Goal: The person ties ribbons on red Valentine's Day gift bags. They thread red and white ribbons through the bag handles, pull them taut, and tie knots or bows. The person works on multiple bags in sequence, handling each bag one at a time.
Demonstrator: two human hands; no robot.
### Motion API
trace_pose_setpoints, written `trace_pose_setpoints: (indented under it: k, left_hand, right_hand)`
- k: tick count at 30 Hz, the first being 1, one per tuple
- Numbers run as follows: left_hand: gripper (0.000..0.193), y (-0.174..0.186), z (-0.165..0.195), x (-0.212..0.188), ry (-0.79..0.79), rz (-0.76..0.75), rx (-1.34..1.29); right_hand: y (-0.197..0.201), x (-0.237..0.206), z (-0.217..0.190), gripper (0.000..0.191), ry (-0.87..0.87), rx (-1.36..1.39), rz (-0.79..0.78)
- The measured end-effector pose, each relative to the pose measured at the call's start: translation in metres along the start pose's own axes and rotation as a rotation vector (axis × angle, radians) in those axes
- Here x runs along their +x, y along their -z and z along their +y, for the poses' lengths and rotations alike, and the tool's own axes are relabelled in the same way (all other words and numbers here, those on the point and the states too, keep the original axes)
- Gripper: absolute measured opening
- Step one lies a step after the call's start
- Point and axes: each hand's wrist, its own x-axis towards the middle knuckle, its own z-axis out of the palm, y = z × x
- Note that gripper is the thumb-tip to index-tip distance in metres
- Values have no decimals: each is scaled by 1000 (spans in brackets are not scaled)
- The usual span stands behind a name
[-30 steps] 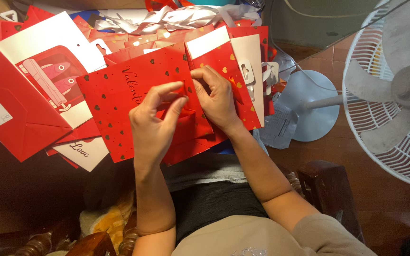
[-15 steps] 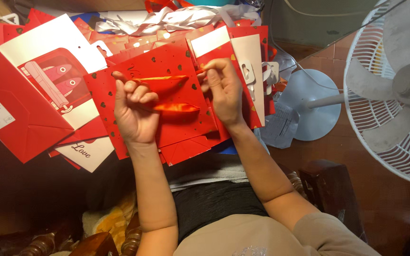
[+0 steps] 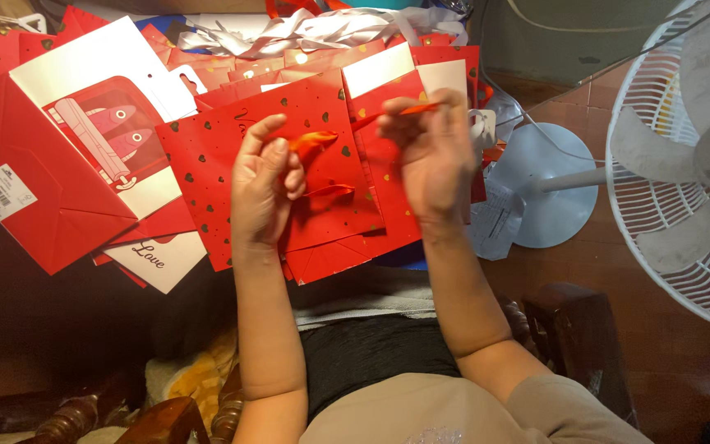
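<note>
A flat red paper gift bag with small dark hearts lies on a pile of similar bags. My left hand pinches one end of an orange-red ribbon above the bag. My right hand pinches the other end of the ribbon near the bag's top right. The ribbon stretches between both hands, and a second ribbon loop lies on the bag below it. Both hands hover over the bag's middle.
More red bags and a white-fronted bag with a fish picture lie to the left. Crumpled white paper sits at the back. A white standing fan with its round base is on the right. Dark wooden furniture is below.
My hands lifted off the bag, took the ribbon ends and drew them apart. The ribbon has since gone slacker, and the right hand turned its back to the camera.
</note>
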Motion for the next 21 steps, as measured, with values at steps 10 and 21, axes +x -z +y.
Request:
trace_pose_setpoints:
  k: [10, 21]
  left_hand:
    - [40, -25, 0, 6, 6, 54, 254]
    - [42, -24, -1, 1, 4, 47, 291]
  right_hand:
    - [-24, 0, -19, 32, 347, -964, -119]
    - [-37, 1, 3, 17, 400, -1625, -194]
